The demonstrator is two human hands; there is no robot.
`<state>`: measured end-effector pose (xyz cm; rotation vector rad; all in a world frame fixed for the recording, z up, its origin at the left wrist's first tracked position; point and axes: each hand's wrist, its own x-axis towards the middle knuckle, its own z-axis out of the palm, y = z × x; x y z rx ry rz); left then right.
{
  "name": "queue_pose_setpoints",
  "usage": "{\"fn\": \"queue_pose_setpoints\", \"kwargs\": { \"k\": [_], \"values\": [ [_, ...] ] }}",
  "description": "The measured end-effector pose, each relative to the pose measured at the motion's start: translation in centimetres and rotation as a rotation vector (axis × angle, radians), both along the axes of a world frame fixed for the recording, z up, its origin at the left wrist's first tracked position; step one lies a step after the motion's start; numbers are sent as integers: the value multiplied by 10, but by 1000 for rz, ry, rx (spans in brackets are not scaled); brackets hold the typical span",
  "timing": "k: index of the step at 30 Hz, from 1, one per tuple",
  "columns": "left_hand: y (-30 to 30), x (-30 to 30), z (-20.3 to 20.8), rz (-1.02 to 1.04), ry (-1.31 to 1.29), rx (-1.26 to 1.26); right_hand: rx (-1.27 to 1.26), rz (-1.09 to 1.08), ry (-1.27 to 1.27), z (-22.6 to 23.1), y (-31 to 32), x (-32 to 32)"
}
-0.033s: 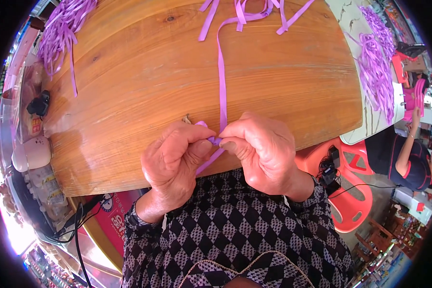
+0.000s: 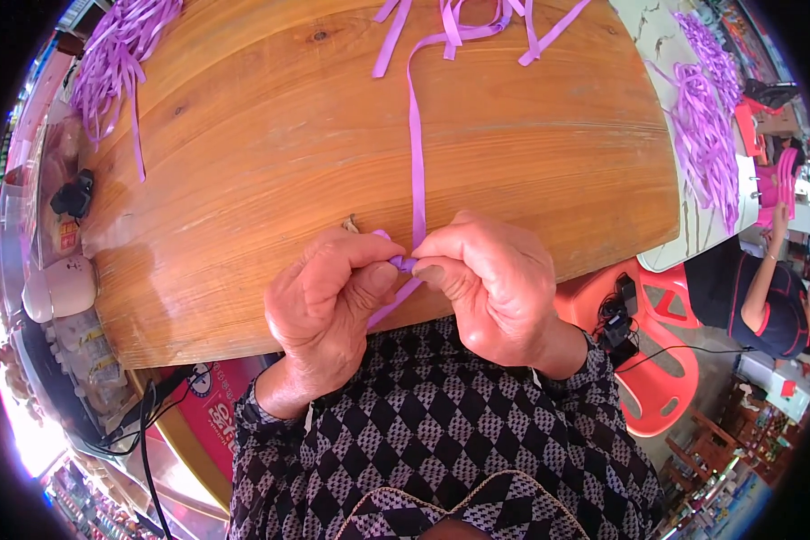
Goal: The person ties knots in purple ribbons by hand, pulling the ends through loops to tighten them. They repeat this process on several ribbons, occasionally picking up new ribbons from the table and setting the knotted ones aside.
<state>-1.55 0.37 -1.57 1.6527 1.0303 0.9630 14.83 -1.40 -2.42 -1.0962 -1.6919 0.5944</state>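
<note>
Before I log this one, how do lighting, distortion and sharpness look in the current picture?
Head view: fisheye bowing on the wooden table's edges, black corners; head view: white glare burning out the lower-left rim; head view: left hand, right hand and purple ribbon fairly sharp, fine detail near the rim hard to read.

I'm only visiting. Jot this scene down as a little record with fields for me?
Left hand: pinching purple ribbon
Right hand: pinching it close by
Ribbon: bunched between the hands; whether knotted, unclear
Surface: wooden table
Upper left: bundle of purple ribbons
Right: ribbon pile on a white table
</note>
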Motion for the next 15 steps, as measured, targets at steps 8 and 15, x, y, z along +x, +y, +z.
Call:
{"fn": "queue_pose_setpoints", "kwargs": {
  "k": [8, 15],
  "values": [
    [-5, 3, -2, 27, -267, -275, 6, -95, 80, 3, -3, -4],
    [-4, 2, -3, 31, -244, -270, -50, -93, 102, 0, -5, -5]
  ]
}}
